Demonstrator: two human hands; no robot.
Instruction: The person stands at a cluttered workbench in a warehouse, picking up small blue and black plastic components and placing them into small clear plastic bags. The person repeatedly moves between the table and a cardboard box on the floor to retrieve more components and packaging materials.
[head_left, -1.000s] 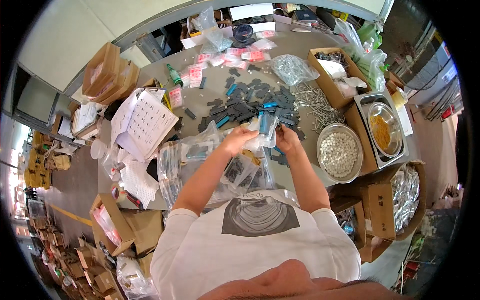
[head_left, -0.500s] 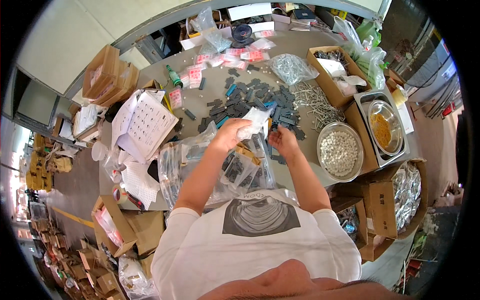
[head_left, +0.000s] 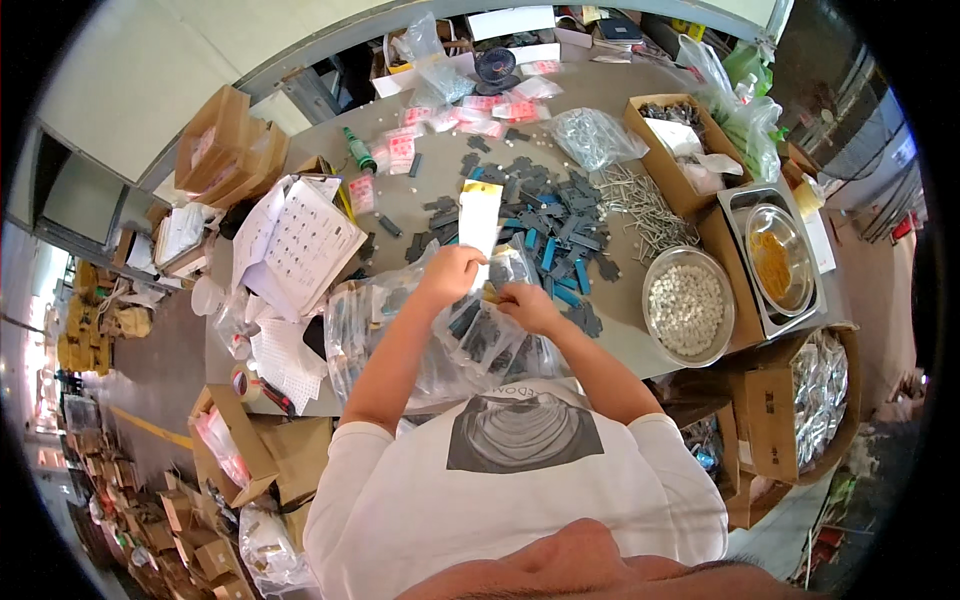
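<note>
My left hand (head_left: 452, 272) is closed on the lower end of a long, flat white packet (head_left: 480, 218) with a yellow top end, holding it over the table. Just to the right, my right hand (head_left: 530, 307) has its fingers pinched together at the clear plastic bags (head_left: 490, 340); what lies between the fingertips is too small to make out. These bags, with dark pieces inside, are heaped at the table's near edge below both hands. Beyond the hands spreads a pile of dark grey and blue plastic pieces (head_left: 570, 215).
Right of the pile lie loose screws (head_left: 640, 212) and a metal bowl of white pieces (head_left: 686, 308). Farther right stand a bowl of yellow bits (head_left: 772, 262) and an open cardboard box (head_left: 690, 190). Printed sheets (head_left: 300, 240) lie left; a green bottle (head_left: 358, 150) lies farther back.
The white packet, bunched up before, is now stretched out long with its yellow end showing. My right hand has moved left and nearer to me, onto the clear bags.
</note>
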